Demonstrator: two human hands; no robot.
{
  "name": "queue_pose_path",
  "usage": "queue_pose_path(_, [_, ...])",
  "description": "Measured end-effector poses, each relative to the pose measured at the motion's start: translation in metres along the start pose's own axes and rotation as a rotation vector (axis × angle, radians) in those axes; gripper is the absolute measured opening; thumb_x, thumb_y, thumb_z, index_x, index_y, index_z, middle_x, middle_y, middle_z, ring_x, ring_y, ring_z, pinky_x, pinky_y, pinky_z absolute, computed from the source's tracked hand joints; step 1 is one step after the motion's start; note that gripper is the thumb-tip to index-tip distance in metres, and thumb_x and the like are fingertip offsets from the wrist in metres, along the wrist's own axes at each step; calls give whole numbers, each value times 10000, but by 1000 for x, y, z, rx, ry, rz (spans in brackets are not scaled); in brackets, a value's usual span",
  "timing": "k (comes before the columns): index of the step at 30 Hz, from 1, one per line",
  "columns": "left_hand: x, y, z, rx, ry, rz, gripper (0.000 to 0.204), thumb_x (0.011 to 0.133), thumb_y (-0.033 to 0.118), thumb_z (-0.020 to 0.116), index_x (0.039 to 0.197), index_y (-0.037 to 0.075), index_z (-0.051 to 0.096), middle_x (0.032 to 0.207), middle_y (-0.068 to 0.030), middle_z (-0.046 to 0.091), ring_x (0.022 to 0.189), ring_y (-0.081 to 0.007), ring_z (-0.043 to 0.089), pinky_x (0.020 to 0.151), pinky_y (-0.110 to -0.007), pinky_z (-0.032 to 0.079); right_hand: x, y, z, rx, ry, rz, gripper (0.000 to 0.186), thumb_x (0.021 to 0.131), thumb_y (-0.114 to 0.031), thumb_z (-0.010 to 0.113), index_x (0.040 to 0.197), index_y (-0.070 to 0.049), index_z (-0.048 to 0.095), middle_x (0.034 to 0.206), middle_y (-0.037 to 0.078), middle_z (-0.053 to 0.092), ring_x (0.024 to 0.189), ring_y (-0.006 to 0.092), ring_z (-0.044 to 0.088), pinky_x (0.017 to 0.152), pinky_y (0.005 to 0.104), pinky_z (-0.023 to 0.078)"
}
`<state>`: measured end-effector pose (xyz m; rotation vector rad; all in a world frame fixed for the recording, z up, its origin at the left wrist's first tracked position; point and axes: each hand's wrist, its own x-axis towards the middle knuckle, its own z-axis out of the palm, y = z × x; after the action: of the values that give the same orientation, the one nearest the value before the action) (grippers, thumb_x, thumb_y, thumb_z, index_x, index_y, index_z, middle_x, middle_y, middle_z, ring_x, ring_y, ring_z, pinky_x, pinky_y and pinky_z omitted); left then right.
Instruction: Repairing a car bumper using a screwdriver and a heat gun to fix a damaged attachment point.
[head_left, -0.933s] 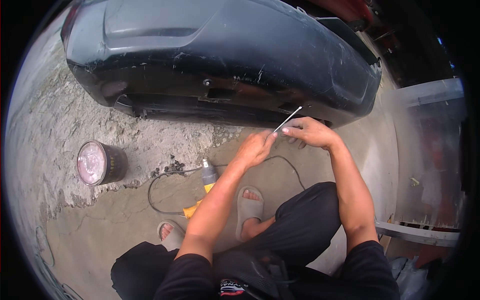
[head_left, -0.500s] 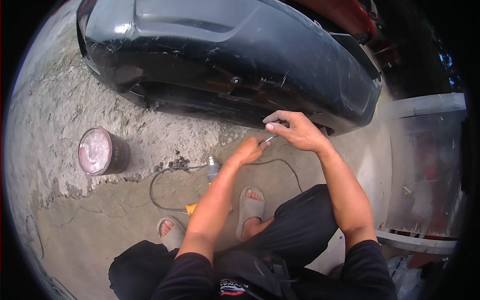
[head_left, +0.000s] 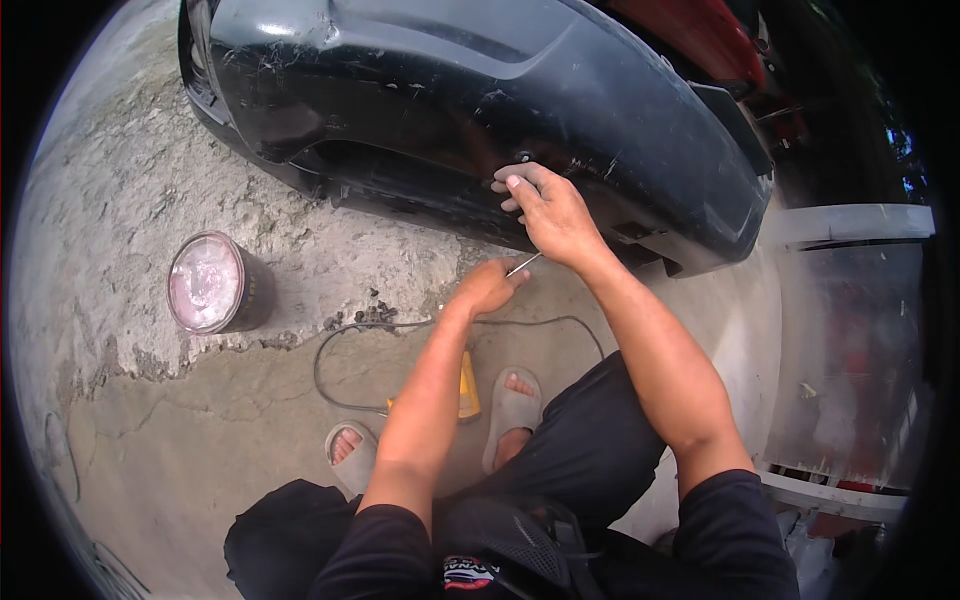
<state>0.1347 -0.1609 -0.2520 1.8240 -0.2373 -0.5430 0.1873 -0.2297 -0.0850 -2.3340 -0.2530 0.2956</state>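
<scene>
A dark, scuffed car bumper (head_left: 450,75) lies on its side across the top. My right hand (head_left: 540,205) is at its lower face, just below a small fastener (head_left: 525,156), with fingers loosely bent and apart and nothing visible in them. My left hand (head_left: 487,285) holds a thin metal rod (head_left: 524,263) at the bumper's lower edge, with the rod's far end passing behind my right hand. A yellow heat gun (head_left: 468,385) lies on the ground beneath my left forearm, mostly hidden by it.
A pail with a pale pink top (head_left: 205,282) stands on rough concrete at the left. A black cord (head_left: 565,318) loops around my sandalled feet. At the right is a translucent panel (head_left: 850,350) on a metal frame, with red bodywork (head_left: 720,35) behind the bumper.
My right hand has moved up and left along the bumper toward the fastener. My left hand has shifted slightly left, still holding the rod. The view has shifted, with the bumper appearing further right.
</scene>
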Motion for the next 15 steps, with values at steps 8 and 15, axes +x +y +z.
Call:
queue_pose_path(8, [-1,-7,-12,-97,54,-16,414,940,367,628,1120,2,698,984,-250,701,975,-373,668,889,-443,477,7,12,15,240,-43,222,508,1067,-446,393,1080,17,603,901,135,698,736,184,679,682,321,543])
queue_pose_path(15, [1,-32,-20,-101,42,-88,398,945,380,604,1121,37,707,1106,-248,686,1085,-401,630,940,-455,473,3,35,22,414,42,142,611,1045,-553,370,1050,12,602,869,148,702,699,197,689,662,303,549])
